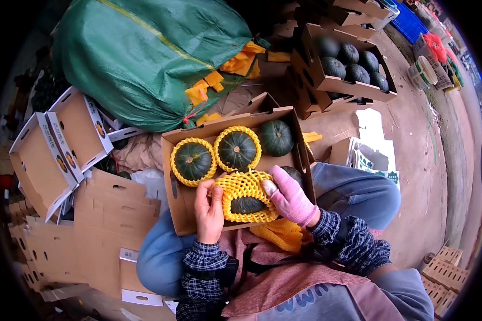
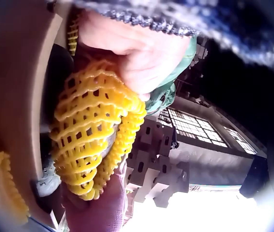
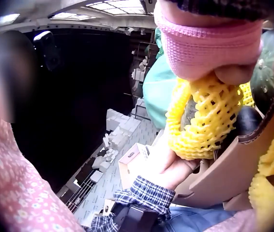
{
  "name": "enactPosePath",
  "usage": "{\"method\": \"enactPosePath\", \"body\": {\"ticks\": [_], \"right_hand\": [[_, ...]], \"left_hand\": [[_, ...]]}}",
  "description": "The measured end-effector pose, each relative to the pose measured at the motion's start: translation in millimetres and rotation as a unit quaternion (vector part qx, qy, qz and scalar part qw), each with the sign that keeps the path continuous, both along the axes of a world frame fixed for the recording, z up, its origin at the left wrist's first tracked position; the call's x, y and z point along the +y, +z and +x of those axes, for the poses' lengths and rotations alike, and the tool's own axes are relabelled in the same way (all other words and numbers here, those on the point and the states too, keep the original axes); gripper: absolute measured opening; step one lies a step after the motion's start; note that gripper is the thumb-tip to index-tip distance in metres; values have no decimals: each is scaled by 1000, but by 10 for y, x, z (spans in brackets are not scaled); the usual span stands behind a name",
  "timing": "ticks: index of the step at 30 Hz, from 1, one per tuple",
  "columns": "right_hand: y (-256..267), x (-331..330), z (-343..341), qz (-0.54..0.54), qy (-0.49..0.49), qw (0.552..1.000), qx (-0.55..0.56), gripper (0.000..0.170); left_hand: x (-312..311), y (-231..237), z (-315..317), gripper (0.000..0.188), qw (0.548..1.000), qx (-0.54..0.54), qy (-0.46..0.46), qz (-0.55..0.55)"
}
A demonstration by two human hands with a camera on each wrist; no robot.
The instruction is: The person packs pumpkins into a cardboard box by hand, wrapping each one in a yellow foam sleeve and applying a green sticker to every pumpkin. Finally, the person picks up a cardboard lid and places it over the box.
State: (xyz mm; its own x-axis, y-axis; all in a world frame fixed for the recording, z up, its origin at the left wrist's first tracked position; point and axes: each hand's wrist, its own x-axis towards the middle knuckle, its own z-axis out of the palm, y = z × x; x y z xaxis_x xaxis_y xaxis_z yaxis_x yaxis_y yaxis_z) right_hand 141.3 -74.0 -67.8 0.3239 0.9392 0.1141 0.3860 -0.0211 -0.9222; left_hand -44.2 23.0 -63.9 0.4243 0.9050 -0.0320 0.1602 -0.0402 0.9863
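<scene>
Over the near side of an open cardboard box [image 1: 181,218], both hands hold a dark green pumpkin [image 1: 247,205] partly covered by a yellow foam net [image 1: 243,184]. The bare left hand [image 1: 208,213] grips the net's left side, thumb along its edge. Opposite it, the right hand [image 1: 290,197], in a pink glove with bare fingertips, pinches the net's right edge. A strip of pumpkin skin shows through the net's opening. Behind, in the box, sit two netted pumpkins [image 1: 193,161] and a bare pumpkin [image 1: 277,138]; another bare pumpkin [image 1: 293,174] is partly hidden by the right hand.
More yellow nets [image 1: 281,235] lie on the lap. A large green sack [image 1: 139,59] stands beyond the box, with yellow nets [image 1: 246,60] spilling out. Stacked boxes of pumpkins [image 1: 353,72] stand at the back right. Printed cartons [image 1: 40,166] and flattened cardboard [image 1: 107,224] lie left.
</scene>
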Motion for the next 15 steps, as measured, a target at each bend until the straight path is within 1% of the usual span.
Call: {"method": "enactPosePath", "body": {"ticks": [2, 4, 5, 6, 8, 9, 10, 11, 12, 13, 14, 15], "right_hand": [[-87, 104, -44, -7, 34, 993, 111, 25], [-85, 217, -49, 23, 41, 994, 94, 27], [-82, 238, -14, 3, 59, 993, 105, 30], [-89, 290, -41, 16, 41, 989, 144, 22], [-105, 346, -26, -8, -11, 990, 143, 16], [-158, 388, -64, -2, -42, 978, 202, 16], [-180, 403, -71, -4, -41, 979, 201, 16], [-193, 416, -73, -30, -42, 974, 223, 16], [-213, 436, -74, -56, -42, 967, 244, 16], [-289, 451, -39, -96, -29, 972, 212, 17], [-276, 446, -17, -96, -27, 972, 212, 17], [-241, 450, 9, -118, -35, 986, 117, 18]], "left_hand": [[-25, -80, -83, 24, 997, -43, 55, -18], [-67, -140, -60, 18, 994, -65, 86, -25], [-54, -172, -76, 17, 993, -64, 95, -28], [-45, -162, -52, 17, 991, -69, 111, -31], [-13, -247, -96, 17, 992, -38, 117, -4], [9, -303, -102, 17, 992, -39, 119, -5], [28, -362, -108, 17, 985, -83, 132, -68], [51, -370, -99, 18, 973, -126, 145, -130], [90, -373, -91, 17, 944, -175, 169, -225], [143, -370, -95, 16, 917, -188, 173, -307], [185, -351, -108, 16, 883, -200, 176, -386], [193, -436, -139, 16, 914, -162, 145, -342]]}}
